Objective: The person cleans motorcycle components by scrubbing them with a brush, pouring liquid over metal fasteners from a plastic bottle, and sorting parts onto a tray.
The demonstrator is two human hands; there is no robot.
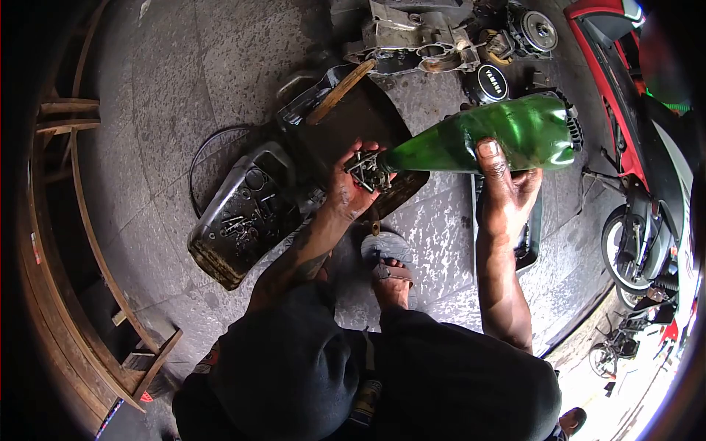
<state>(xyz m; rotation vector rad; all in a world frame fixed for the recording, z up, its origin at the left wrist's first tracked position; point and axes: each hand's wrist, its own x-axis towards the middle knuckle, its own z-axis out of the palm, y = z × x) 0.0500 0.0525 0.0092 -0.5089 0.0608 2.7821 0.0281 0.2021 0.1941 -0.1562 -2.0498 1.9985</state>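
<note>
My left hand (347, 192) is cupped under a small heap of bolts (365, 170), its fingers curled up round them. My right hand (506, 184) grips a green plastic bottle (448, 140) near its base, the thumb lying along its side. The bottle is tilted almost level, its neck right at the bolts; whether liquid is flowing I cannot make out. Under my left hand lies a dark tray (404, 136) with a wooden stick (342, 92) across its far edge. To the left, a cut-open black container (208, 234) holds several bolts, rings and other small metal parts.
A metal engine casing (412, 44) stands at the far side, beside a round cover marked YAMAHA (491, 82) and a clutch-like part (539, 31). Another dark tray (531, 253) is partly behind my right forearm. Motorcycles (629, 220) line the right; a wooden bench (62, 309) is left.
</note>
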